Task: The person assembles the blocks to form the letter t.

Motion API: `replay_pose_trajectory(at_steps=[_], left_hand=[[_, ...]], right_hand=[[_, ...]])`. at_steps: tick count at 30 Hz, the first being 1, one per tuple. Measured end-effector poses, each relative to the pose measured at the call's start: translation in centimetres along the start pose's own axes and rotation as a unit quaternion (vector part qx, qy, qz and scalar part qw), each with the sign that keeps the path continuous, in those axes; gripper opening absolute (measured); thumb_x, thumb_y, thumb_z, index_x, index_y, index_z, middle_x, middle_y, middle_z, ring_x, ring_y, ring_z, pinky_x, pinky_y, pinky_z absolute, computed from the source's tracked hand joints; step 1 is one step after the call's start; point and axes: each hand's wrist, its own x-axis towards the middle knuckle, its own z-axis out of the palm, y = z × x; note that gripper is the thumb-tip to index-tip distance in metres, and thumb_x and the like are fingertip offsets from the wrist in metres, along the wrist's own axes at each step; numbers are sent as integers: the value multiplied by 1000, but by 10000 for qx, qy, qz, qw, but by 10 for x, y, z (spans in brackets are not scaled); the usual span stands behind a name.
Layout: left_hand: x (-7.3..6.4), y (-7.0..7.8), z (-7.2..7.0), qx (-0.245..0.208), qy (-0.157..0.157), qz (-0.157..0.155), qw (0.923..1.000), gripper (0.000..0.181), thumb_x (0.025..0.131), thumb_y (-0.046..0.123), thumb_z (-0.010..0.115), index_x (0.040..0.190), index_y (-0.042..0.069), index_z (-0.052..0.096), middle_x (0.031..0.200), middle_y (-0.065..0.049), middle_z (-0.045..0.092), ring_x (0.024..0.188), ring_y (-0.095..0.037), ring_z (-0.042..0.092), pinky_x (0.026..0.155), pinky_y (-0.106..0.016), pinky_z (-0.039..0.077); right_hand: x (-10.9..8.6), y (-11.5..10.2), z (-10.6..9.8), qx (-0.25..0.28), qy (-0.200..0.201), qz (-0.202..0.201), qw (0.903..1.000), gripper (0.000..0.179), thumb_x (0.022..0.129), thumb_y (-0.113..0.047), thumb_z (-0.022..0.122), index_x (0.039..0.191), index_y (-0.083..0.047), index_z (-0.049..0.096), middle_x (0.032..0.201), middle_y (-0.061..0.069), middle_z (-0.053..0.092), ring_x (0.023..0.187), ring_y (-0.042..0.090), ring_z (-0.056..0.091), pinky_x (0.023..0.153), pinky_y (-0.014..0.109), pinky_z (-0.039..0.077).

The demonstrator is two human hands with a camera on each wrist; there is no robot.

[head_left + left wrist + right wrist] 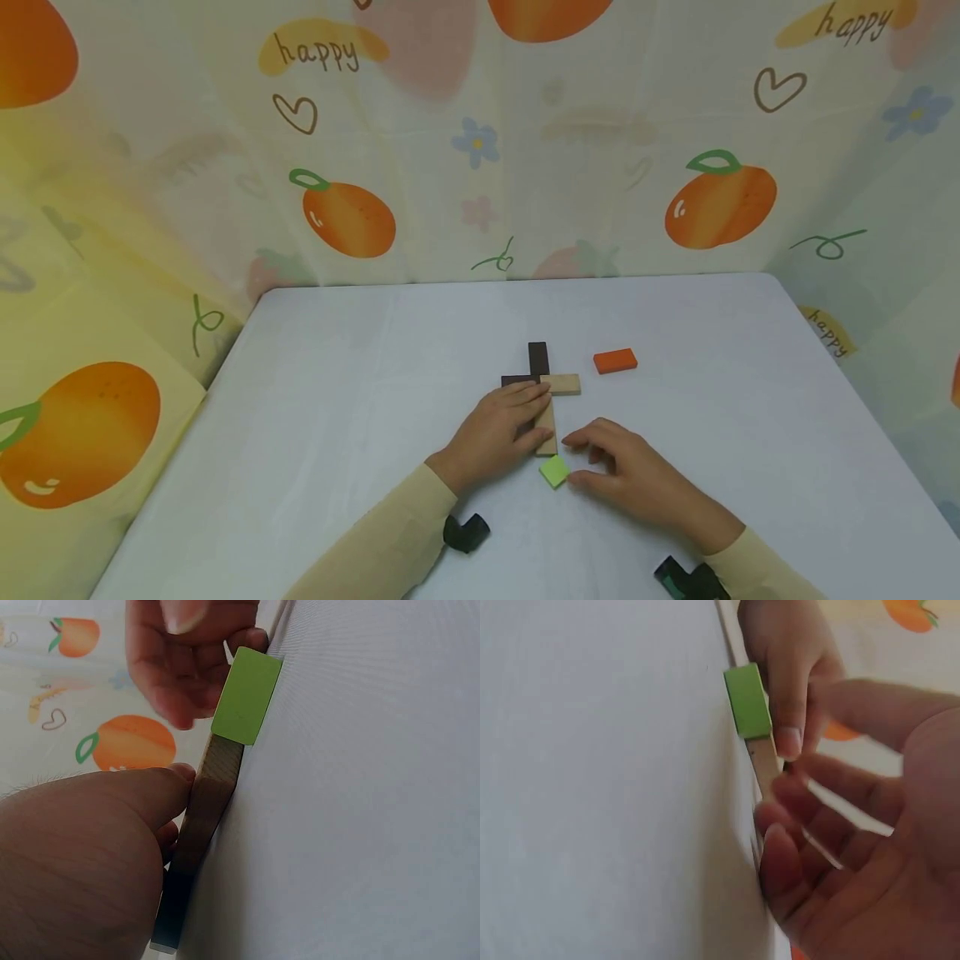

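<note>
A lime-green block (555,472) lies turned cornerwise at the near end of a long tan block (547,425). My left hand (498,423) rests over the blocks, its fingers lying across a dark brown block (517,380) and its thumb touching the long tan block. Beyond the fingertips are a second tan block (564,384) and another dark brown block (538,358), together forming a cross. Just right of the green block, my right hand (637,475) hovers with thumb and fingers apart, holding nothing. In the right wrist view the green block (748,700) stands clear of the right fingers.
An orange-red block (615,361) lies apart, right of the cross. All of these sit on a white table (360,375) whose far edge meets a fruit-printed curtain (570,167). Dark wrist cameras (467,533) are worn on both wrists.
</note>
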Motion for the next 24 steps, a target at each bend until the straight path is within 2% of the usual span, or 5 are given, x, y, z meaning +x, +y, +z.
replay_pose_trajectory(at_steps=[9, 16, 18, 21, 24], left_hand=[[-1, -1, 0, -34, 25, 15, 10000, 58, 109, 40, 70, 154, 4, 62, 163, -4, 53, 152, -23, 46, 125, -37, 32], [-1, 0, -2, -32, -20, -60, 10000, 58, 110, 39, 70, 155, 4, 61, 163, -4, 52, 153, -23, 44, 126, -37, 31], [-1, 1, -2, -45, -54, -67, 10000, 58, 110, 39, 69, 155, 4, 60, 164, -4, 51, 154, -23, 43, 126, -38, 31], [0, 1, -2, -59, -87, -64, 9999, 58, 110, 40, 69, 156, 4, 60, 164, -4, 51, 154, -23, 43, 126, -37, 30], [-1, 0, -1, -16, -87, -52, 9999, 58, 110, 40, 69, 155, 4, 60, 164, -4, 51, 154, -22, 43, 126, -37, 30]], right_hand=[[4, -9, -14, 694, 125, -340, 9969, 37, 106, -13, 74, 142, -6, 67, 132, 8, 69, 114, 28, 66, 87, 36, 60], [9, -15, -35, 1402, 59, -759, 9872, 39, 113, 0, 49, 152, -3, 56, 143, 19, 63, 125, 29, 62, 96, 35, 57], [11, -16, -41, 1629, 8, -868, 9828, 41, 117, -4, 39, 156, -1, 52, 146, 19, 60, 128, 29, 60, 98, 35, 57], [15, -15, -49, 1885, -91, -991, 9770, 50, 122, -22, 25, 162, 1, 45, 152, 18, 56, 132, 31, 57, 101, 37, 55], [20, -12, -57, 2088, -164, -1010, 9726, 64, 121, -40, 17, 165, 0, 39, 156, 16, 52, 136, 34, 54, 104, 40, 52]])
